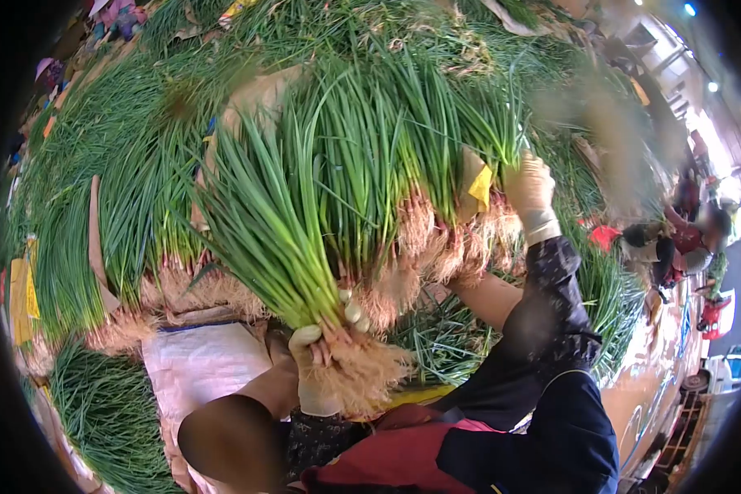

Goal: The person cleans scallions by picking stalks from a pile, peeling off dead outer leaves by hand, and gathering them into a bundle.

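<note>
Background toward ten o'clock: heaped green onions (111,177). At seven, bunch (292,259) grasped in left hand (314,375) near the roots (364,375); at two, right hand (531,183) beside stalks (496,132), grip unclear. Best held snug, uncrushed.

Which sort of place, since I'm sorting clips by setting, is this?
Probably a produce-handling or market shed: onion-like greens lie heaped all around, the left hand holds a rooted bunch, and another person is nearby.

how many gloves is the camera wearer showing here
2: the left glove, in the lower middle, grips a bunch of green onions; the right glove is right of a yellow tag. The bunch hides part of the left one.
</note>
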{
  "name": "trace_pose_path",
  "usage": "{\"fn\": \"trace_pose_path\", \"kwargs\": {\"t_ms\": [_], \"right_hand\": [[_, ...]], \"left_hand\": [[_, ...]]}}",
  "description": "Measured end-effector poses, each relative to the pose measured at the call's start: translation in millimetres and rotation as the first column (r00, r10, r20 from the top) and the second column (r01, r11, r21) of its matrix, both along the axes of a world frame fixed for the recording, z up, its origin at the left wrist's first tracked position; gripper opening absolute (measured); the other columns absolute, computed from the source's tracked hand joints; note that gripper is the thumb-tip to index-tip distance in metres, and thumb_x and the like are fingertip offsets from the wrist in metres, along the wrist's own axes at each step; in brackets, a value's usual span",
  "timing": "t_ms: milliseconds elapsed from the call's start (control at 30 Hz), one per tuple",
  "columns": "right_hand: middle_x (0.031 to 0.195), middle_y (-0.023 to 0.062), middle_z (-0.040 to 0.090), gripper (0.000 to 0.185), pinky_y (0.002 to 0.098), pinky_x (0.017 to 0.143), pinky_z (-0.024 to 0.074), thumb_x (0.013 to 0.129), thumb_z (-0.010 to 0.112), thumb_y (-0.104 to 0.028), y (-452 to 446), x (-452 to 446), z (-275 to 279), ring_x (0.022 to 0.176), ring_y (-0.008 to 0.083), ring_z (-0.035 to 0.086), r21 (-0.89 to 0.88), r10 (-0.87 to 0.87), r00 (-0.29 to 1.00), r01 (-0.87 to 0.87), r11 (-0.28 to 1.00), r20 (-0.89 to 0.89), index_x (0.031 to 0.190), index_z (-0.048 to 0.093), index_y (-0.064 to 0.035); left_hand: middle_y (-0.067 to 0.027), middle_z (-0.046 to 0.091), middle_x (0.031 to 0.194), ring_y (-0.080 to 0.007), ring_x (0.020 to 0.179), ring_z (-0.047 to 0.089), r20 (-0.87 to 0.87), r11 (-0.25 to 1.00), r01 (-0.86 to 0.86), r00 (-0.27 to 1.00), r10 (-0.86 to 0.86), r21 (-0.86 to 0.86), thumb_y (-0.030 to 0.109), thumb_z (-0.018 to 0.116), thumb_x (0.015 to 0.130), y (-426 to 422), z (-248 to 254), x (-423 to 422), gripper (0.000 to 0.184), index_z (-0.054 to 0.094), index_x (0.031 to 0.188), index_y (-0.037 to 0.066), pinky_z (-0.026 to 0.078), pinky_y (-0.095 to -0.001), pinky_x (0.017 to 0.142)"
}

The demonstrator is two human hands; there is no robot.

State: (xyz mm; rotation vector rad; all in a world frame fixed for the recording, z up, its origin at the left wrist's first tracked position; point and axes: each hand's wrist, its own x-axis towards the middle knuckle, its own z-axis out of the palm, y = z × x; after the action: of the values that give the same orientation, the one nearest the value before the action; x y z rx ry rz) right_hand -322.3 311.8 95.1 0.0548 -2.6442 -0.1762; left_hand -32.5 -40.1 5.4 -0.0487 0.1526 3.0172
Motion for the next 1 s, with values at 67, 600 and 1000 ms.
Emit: {"fn": "trace_pose_path", "kwargs": {"t_ms": [67, 600, 1000], "right_hand": [[0.088, 0.0146, 0.067, 0.024, 0.0418, 0.071, 0.055, 0.089, 0.061, -0.027, -63, 14, -27, 0.079, 0.0328, 0.067, -0.318, 0.296, 0.944, -0.239, 0.917, 0.145, 0.102, 0.064, -0.007], [0.092, 0.0065, 0.065, 0.026, 0.0313, 0.073, 0.0513, 0.1, 0.059, -0.027, -87, 69, -51, 0.078, 0.0147, 0.059, -0.973, 0.275, 0.948, 0.108, 0.205, 0.163, 0.116, 0.057, -0.0064], [0.1, 0.0173, 0.065, 0.023, 0.0419, 0.071, 0.0527, 0.098, 0.048, -0.021, 127, 159, 33, 0.09, 0.0314, 0.065, 0.362, -0.094, 0.979, 0.024, 0.932, 0.178, 0.107, 0.062, -0.0061]], "left_hand": [[-0.026, 0.063, 0.116, -0.0354, 0.101, 0.065, 0.133, 1.0, -0.019, 0.991, 0.021, -0.013, 0.016, 0.06, 0.079, 3, 0, -2, 0.065, 0.045, 0.136, -0.01, 0.055, -0.0459, 0.092], [-0.0276, 0.066, 0.109, -0.0371, 0.089, 0.07, 0.317, 0.99, -0.123, 0.938, 0.138, -0.068, 0.011, 0.058, 0.079, 15, 43, -4, 0.055, 0.052, 0.128, -0.014, 0.063, -0.04, 0.075], [-0.0216, 0.067, 0.098, -0.0299, 0.076, 0.065, 0.221, 0.975, 0.018, 0.975, 0.031, -0.219, 0.016, 0.055, 0.088, -32, 20, 15, 0.042, 0.056, 0.12, -0.01, 0.059, -0.037, 0.063]]}}
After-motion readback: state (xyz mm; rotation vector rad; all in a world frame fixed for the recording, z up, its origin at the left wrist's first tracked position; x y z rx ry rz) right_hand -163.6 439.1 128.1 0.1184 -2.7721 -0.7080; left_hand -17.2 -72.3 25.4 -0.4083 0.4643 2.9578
